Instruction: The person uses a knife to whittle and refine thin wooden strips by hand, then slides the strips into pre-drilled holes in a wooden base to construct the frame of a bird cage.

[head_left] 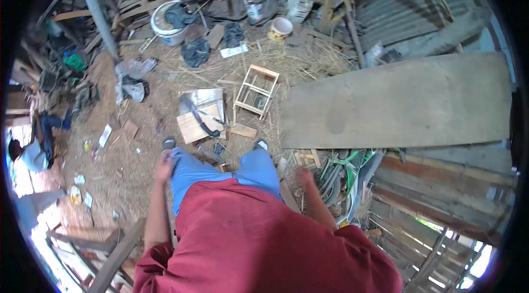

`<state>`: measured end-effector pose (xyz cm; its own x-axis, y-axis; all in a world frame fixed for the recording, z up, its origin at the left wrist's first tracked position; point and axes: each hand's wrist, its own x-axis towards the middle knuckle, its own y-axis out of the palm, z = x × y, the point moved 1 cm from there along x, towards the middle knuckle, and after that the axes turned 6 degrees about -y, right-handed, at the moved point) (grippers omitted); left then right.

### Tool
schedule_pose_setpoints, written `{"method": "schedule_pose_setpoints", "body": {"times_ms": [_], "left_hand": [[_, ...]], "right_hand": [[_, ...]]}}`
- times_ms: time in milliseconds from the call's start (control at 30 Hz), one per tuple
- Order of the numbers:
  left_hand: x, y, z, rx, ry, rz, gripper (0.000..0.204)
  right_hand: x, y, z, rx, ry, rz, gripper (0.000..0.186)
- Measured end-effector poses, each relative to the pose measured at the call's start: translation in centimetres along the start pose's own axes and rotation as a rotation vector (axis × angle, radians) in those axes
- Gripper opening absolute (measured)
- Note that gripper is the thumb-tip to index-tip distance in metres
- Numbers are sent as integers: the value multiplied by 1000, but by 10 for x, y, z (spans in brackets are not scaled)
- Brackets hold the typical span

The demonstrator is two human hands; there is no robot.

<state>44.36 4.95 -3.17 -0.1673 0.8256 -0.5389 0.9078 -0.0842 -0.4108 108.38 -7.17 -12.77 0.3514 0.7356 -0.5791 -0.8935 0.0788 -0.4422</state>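
I stand looking straight down at my red shirt, blue trousers and feet on straw-strewn dirt. My left hand [163, 167] hangs by my left thigh, fingers loosely curled, with nothing seen in it. My right hand [305, 176] hangs by my right thigh, also with nothing seen in it. On the ground in front of my feet lies a flat wooden board [192, 128] with a dark curved tool [201, 122] lying across it. A small wooden slatted frame [256, 90] lies just beyond.
A long wide plank [402, 107] rests on the right. A white bucket [167, 24], a small tub [280, 28], scrap timber and dark bags lie at the far side. Green hoses [347, 169] and wooden slats crowd the right. A person [34, 152] sits far left.
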Motion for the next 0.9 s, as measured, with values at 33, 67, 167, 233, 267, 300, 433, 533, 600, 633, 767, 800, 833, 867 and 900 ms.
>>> {"method": "schedule_pose_setpoints", "body": {"times_ms": [33, 67, 167, 233, 267, 300, 433, 533, 600, 633, 767, 800, 833, 867, 900], "left_hand": [[-23, 23, -14, 117, 88, 99, 29], [-45, 41, -23, 152, 107, 135, 28], [-86, 66, -48, 108, 24, 118, 29], [-99, 69, -51, 17, -70, 47, 31], [-106, 75, -44, 55, -67, 54, 32], [-113, 85, -36, 90, -62, 74, 34], [-119, 106, -24, 128, 16, -29, 38], [-116, 98, -18, 27, 169, 189, 36], [-114, 89, -12, -134, -24, 290, 28], [-114, 83, -8, -146, -18, 299, 19], [-100, 46, 30, -41, 0, 278, 15], [-96, 34, 40, -30, 8, 257, 16], [-92, 21, 51, -16, 17, 238, 16], [-81, 4, 45, -5, 27, 265, 16], [-72, -14, 36, 25, -71, 340, 18]], "right_hand": [[29, -28, 8, -157, 25, 118, 39], [53, -44, 21, -325, 37, 236, 38], [74, -40, 77, -182, -107, 202, 47], [72, -19, 128, -188, -107, 336, 49], [63, -4, 147, -198, -76, 437, 51], [57, 8, 159, -205, -112, 561, 54], [30, 68, 201, -365, -104, 899, 58], [13, 85, 221, -300, 229, 1064, 60], [0, 92, 254, -560, -10, 1186, 59], [0, 101, 253, -571, -9, 1192, 59], [-24, 145, 246, -460, -7, 1149, 52], [-34, 161, 248, -452, 43, 1094, 47], [-39, 175, 243, -441, 52, 1095, 47], [-34, 186, 227, -435, -38, 1057, 40], [-40, 197, 220, -428, -124, 1017, 34]]}}
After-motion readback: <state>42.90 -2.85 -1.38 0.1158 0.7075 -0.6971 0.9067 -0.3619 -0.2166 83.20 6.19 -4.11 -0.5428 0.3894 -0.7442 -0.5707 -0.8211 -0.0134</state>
